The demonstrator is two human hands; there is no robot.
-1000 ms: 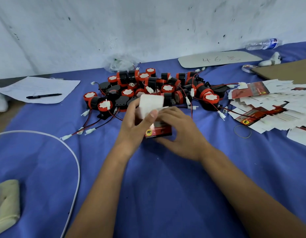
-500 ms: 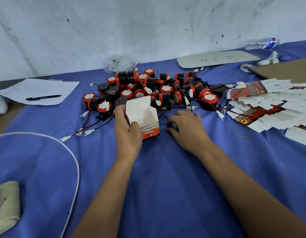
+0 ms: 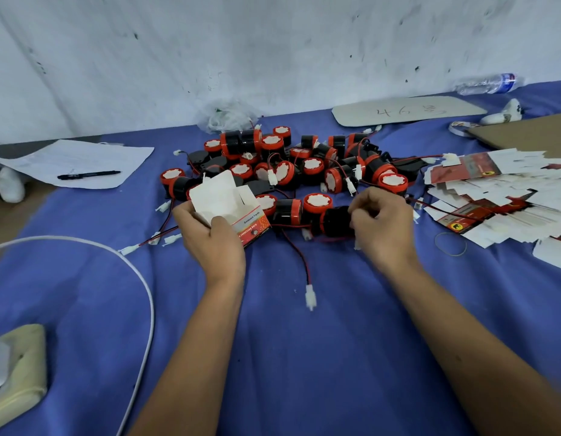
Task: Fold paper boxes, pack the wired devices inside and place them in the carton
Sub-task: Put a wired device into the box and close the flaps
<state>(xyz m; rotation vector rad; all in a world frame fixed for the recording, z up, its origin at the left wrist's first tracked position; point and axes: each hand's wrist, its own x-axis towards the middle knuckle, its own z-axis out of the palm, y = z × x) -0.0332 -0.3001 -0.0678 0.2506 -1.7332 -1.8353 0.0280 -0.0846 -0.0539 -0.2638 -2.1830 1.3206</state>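
The paper box [image 3: 252,222] reads "Genuine Parts"; the board [image 3: 408,111], "46".

A small paper box [image 3: 232,209], white inside with a red printed side, sits tilted with its top flaps standing open. Just right of it lies a black wired device [image 3: 334,221], on its side, its red-and-black wire [image 3: 299,256] trailing toward a white plug [image 3: 310,297]. Behind, a pile of devices [image 3: 291,165], black with red rims. At far right, flat unfolded boxes [image 3: 499,196] overlap, perhaps several dozen.

head camera looks down, close over table [image 3: 273,357].
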